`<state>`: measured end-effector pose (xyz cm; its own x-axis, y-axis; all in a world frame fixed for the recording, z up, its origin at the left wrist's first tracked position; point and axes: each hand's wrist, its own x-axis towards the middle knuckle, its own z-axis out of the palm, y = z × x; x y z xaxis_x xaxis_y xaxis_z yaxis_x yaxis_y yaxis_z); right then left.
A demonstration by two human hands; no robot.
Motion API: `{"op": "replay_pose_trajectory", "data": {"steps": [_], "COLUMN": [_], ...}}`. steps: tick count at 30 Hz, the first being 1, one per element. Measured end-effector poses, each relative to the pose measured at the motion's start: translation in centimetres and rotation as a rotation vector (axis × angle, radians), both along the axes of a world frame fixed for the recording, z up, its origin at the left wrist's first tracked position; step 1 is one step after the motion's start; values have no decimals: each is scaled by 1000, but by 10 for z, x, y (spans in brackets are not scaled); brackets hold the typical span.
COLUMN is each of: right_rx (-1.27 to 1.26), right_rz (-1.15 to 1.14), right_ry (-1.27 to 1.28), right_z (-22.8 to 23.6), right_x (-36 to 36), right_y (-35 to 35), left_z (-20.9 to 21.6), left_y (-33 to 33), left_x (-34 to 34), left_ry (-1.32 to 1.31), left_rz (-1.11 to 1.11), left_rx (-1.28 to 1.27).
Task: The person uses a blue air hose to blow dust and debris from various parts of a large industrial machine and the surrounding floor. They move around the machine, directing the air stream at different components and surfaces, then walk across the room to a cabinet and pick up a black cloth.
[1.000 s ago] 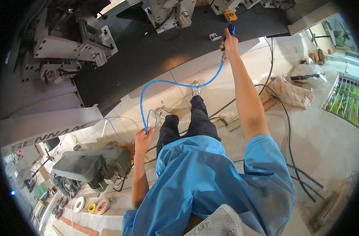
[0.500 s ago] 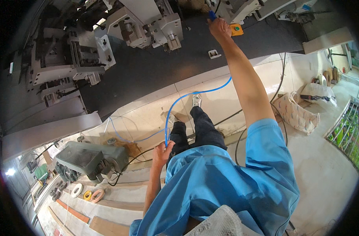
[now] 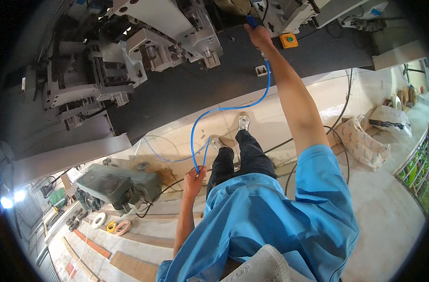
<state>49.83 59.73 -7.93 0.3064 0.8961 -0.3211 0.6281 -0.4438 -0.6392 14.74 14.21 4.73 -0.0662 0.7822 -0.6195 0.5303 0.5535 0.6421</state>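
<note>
Now the blue hose point(image 3: 224, 110) runs from my right hand point(image 3: 258, 35), which grips its nozzle end up at the machine point(image 3: 177, 28), down to my left hand point(image 3: 194, 178), closed around its loop. Since a second ago my right arm has stretched further over the machine's dark bed point(image 3: 186, 89), so the nozzle reaches deeper among the grey heads.

the right hand point(image 3: 258, 35) near the top of the frame closes over the nozzle end of the blue hose point(image 3: 224, 109), so its tip is hidden. the grey machine point(image 3: 144, 42) is cut off by the upper edge. tape rolls point(image 3: 110, 224) at lower left are too small to tell apart.
</note>
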Motion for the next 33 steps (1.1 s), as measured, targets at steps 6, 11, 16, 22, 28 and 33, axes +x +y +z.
{"op": "replay_pose_trajectory", "data": {"steps": [6, 11, 16, 22, 28, 33], "right_rx": [-117, -255, -349, -310, -459, -290], "right_rz": [-73, 40, 157, 286, 259, 546], "right_ry": [120, 309, 48, -242, 112, -176], "right_z": [-18, -9, 14, 20, 7, -4], "right_x": [-6, -14, -34, -44, -37, -20], "right_y": [-14, -29, -21, -9, 27, 49], "left_z": [-1, -4, -5, 0, -1, -6], "left_y": [-7, -18, -17, -17, -24, -24], "left_x": [-1, -4, -3, 1, 3, 6], "left_ry": [25, 38, 21, 82, -4, 28], "left_rz": [-25, -48, -65, -66, -12, -7], "left_rx": [-28, -59, -61, -74, -13, -35]}}
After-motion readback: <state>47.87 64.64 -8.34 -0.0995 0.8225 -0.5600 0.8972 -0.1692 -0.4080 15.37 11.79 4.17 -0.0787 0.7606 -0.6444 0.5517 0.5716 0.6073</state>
